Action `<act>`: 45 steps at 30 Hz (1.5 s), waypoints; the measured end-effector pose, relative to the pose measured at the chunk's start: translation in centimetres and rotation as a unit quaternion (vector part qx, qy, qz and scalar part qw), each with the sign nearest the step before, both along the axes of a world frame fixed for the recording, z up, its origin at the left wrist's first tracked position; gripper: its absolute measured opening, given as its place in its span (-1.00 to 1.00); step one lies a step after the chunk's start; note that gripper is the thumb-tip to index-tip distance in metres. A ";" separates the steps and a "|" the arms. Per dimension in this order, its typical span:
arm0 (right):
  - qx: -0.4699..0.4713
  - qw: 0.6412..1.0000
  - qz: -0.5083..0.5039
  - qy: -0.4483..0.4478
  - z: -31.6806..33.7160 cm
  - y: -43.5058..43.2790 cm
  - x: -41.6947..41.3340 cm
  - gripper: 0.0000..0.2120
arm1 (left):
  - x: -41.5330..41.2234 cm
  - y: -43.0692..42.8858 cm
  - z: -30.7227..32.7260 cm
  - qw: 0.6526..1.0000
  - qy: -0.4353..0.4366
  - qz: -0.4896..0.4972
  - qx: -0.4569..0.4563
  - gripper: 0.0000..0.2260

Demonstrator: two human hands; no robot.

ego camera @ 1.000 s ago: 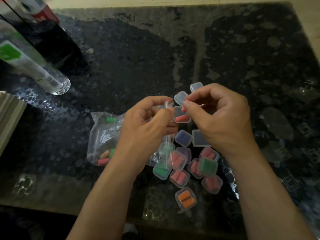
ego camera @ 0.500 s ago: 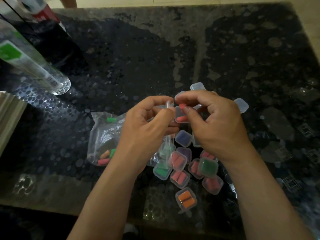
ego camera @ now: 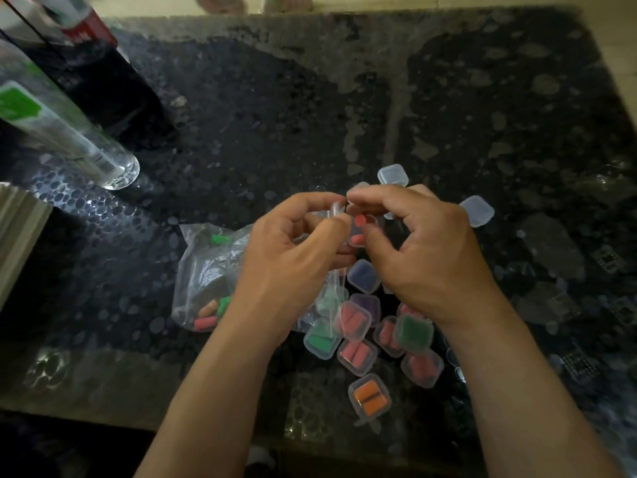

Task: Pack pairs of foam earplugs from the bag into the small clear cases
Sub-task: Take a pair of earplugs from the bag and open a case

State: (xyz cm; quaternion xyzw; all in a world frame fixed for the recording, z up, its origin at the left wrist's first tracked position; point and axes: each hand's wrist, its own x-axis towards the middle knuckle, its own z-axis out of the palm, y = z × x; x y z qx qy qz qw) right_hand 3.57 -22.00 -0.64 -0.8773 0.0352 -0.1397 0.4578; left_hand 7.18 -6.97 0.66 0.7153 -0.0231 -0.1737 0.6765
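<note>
I see both hands meet over the middle of the table. The left hand holds an open case, and the right hand, just to its right, pinches an earplug standing in that case. The bag lies left of the left hand and partly under it. A pile of filled cases sits nearer me, beneath both wrists. Two empty cases lie beyond and right of the right hand. At far left stands a bottle, with a second bottle behind it.

Bare left hand, right hand, forearms.
</note>
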 end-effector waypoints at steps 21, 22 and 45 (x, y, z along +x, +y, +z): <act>0.273 0.957 -0.045 0.091 0.5 -0.3 0.7 -0.79 | -0.3 -0.2 0.1 0.998 -0.049 -0.017 0.043 -0.73; 0.289 0.952 -0.038 0.098 0.6 -0.3 0.7 -0.82 | -0.3 -0.2 0.1 0.997 -0.053 -0.022 0.042 -0.71; 0.200 0.955 -0.190 0.108 -1.0 -1.0 0.9 -0.87 | 0.5 0.9 -0.6 0.952 -0.201 0.037 0.227 -0.70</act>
